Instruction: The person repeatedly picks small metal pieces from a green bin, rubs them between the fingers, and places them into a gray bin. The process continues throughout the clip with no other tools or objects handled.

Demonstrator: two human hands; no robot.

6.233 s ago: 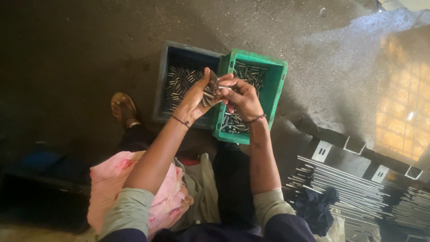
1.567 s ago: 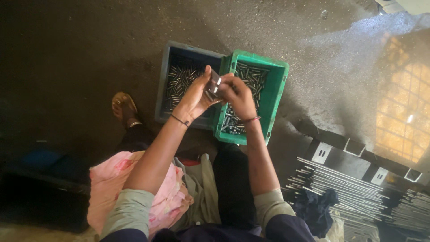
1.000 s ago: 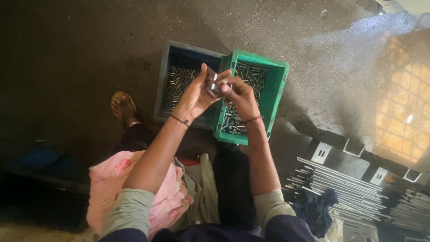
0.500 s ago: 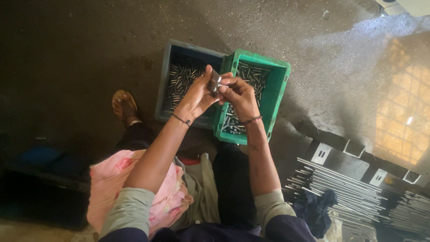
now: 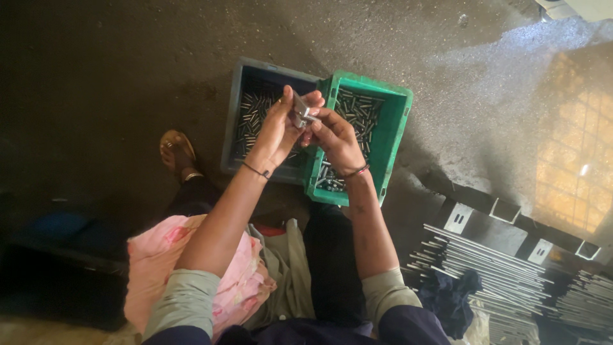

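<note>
— While both hands meet above the bins, what do they have?

— Left hand (image 5: 276, 131) pinches a small metal piece (image 5: 300, 114), fingers closed round its lower end; right hand (image 5: 335, 137) closes thumb and fingertips on its near side. It sits between them, over the seam of the grey bin (image 5: 237, 108) and the green bin (image 5: 393, 128).

— How would it handle?

— Probably light, stiff, a bit slick; best gripped by its flat faces.

— And around them?

— Small metal pins (image 5: 252, 115) fill both bins; long metal rods (image 5: 491, 268) lie on the floor, near right.
</note>
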